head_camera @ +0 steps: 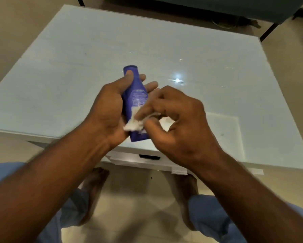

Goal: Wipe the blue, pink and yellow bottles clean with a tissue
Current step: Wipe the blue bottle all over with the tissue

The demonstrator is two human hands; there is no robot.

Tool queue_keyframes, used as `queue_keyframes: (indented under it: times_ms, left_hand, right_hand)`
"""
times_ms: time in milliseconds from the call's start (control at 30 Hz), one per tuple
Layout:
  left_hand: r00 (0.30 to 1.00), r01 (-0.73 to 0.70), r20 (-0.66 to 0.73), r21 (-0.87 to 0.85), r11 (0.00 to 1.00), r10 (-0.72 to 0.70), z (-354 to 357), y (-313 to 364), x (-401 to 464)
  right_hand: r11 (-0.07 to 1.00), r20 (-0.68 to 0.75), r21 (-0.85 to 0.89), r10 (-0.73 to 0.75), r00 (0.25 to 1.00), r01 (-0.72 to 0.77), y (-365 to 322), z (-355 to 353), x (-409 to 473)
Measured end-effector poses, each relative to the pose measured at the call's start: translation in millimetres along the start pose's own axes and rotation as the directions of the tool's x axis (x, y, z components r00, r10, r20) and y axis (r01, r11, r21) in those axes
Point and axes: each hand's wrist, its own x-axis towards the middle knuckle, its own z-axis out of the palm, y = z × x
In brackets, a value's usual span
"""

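Left hand [108, 104]: gripping the blue bottle [135, 102] above the table's [59, 76] near edge.
Right hand [175, 118]: pinching a tissue [134, 123], pressing it against the bottle.
Label: white print showing, too blurred for reading.

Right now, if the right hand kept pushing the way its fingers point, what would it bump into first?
Probably the tissue it pinches, already against the blue bottle; behind that, the left hand.

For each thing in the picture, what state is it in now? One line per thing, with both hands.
blue bottle: held above the table, cap end away from the person.
tissue: crumpled, pressed on the bottle's lower part.
left hand: grips the bottle.
right hand: pinches the tissue.
table: white, glossy.
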Motion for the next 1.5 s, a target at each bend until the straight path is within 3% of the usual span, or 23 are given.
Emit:
queue_keyframes:
  times_ms: [67, 200, 300, 433, 567, 700, 900, 1033, 1100, 1233, 1400, 1500]
  left_hand:
    - [1.0, -0.008, -0.015, -0.01, 1.0, 0.008, -2, 3, 2]
    - [1.0, -0.008, 0.011, 0.075, 0.997, 0.007, 3, -4, -2]
    - [1.0, -0.009, 0.013, 0.087, 0.996, 0.008, 5, -8, -2]
    - [1.0, 0.012, -0.005, -0.037, 0.999, -0.012, 0, 1, 3]
    - [1.0, -0.009, -0.012, 0.009, 1.0, 0.009, 1, 1, 1]
    - [1.0, -0.001, -0.018, 0.035, 0.999, 0.002, 2, -5, 0]
    - [1.0, 0.03, 0.005, -0.003, 1.0, -0.03, -3, -3, 3]
    - [1.0, -0.019, 0.002, 0.026, 0.999, 0.019, 0, -6, 0]
    - [1.0, -0.026, 0.006, 0.022, 0.999, 0.026, 1, -5, 0]
    - [1.0, -0.01, -0.024, -0.072, 0.997, 0.008, -3, 3, 3]
    - [1.0, 0.021, 0.016, 0.079, 0.997, -0.022, 1, -10, -3]
    - [1.0, 0.018, 0.01, 0.097, 0.995, -0.019, 3, -14, -4]
  right_hand:
    - [1.0, 0.002, -0.025, -0.011, 1.0, 0.011, 3, -1, 0]
    - [0.993, -0.168, 0.01, 0.121, 0.978, -0.121, 12, -4, 4]
    - [0.989, -0.101, -0.005, 0.147, 0.984, -0.149, 10, -5, 3]
    - [0.996, 0.005, -0.047, 0.081, 0.997, -0.081, 4, -5, 2]
    - [0.985, -0.099, 0.047, 0.172, 0.98, -0.168, 8, -8, 5]
    - [0.952, -0.111, 0.165, 0.279, 0.954, -0.259, 11, -11, 7]
    - [0.987, 0.026, 0.107, 0.116, 0.993, -0.118, 3, -6, 3]
    - [0.964, -0.079, 0.088, 0.258, 0.963, -0.251, 13, -14, 8]
    - [0.964, -0.071, 0.084, 0.258, 0.964, -0.252, 15, -15, 8]
    - [0.994, 0.025, 0.061, 0.094, 0.995, -0.096, 5, -4, 1]
    - [0.964, -0.125, 0.138, 0.246, 0.961, -0.229, 14, -6, 7]
    - [0.974, -0.12, 0.131, 0.203, 0.972, -0.187, 10, -8, 8]
